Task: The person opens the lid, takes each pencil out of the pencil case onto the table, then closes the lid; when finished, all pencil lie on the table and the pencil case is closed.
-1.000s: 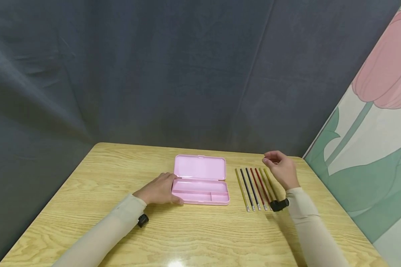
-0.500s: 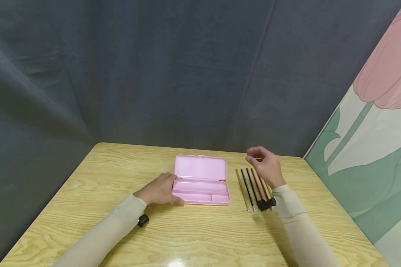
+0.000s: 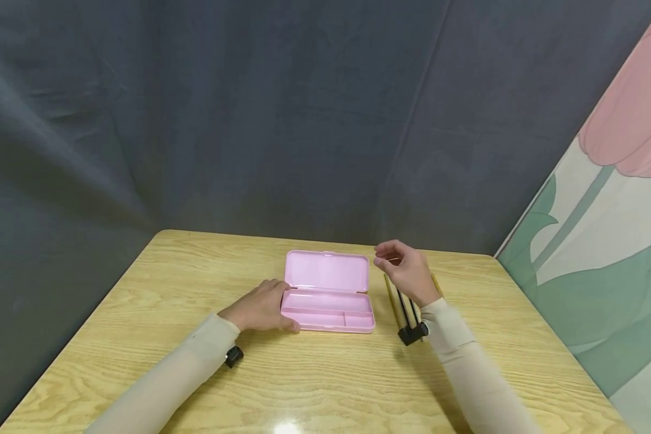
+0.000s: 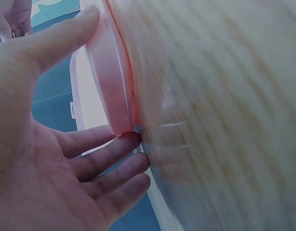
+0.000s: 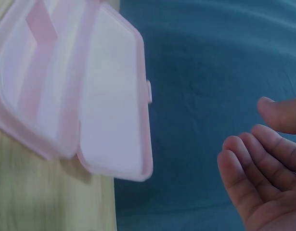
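Note:
A pink plastic pencil case [image 3: 328, 271] lies with its lid raised on the wooden table, its divided tray bare inside. My left hand [image 3: 257, 306] grips the case's left end; in the left wrist view the thumb [image 4: 66, 36] is on the front side and the fingers reach round the end. Over the pencils, right of the case, hovers my right hand [image 3: 404, 274], fingers loosely curved. Nothing shows between thumb and fingers [image 5: 237, 180] in the right wrist view. A yellow pencil [image 3: 392, 298] and dark pencils [image 3: 403, 308] stick out beneath it; hand and wrist cover others.
The wooden table [image 3: 304, 386] ends at a dark curtain [image 3: 304, 120] behind. On the right stands a wall panel [image 3: 607, 241] painted with a tulip. Another yellow pencil's tip [image 3: 436, 284] shows to the right of my right wrist.
My right hand has moved left across the pencils, from the right end of the row toward the case. The left hand keeps its grip on the case.

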Demonstrator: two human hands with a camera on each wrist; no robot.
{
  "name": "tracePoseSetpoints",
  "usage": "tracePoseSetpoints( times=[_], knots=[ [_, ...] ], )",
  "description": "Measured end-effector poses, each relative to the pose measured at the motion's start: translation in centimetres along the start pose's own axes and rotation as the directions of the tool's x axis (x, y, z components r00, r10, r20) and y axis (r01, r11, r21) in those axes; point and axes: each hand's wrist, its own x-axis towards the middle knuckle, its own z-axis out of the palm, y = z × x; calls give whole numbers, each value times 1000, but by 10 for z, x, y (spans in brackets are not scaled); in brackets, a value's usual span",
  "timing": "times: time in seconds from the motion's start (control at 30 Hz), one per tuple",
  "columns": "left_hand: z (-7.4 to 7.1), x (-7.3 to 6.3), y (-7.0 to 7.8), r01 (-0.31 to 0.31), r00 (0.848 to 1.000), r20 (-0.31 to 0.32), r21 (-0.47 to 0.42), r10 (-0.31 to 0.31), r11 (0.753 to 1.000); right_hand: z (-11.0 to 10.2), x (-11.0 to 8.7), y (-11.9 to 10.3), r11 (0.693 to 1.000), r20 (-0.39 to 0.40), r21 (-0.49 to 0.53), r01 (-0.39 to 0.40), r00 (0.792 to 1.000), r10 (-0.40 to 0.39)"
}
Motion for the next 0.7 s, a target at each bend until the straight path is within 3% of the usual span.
tracePoseSetpoints(
  times=[0.4, 0.7],
  knots=[
    [-1, 1, 3, 7, 1000, -2, 10, -7, 1000, 35, 2, -26, 996, 102, 66, 59, 993, -66],
    [0, 2, 3, 25, 1000, 1, 14, -25, 1000, 66, -4, -39, 994, 216, 65, 88, 971, -100]
  ],
)
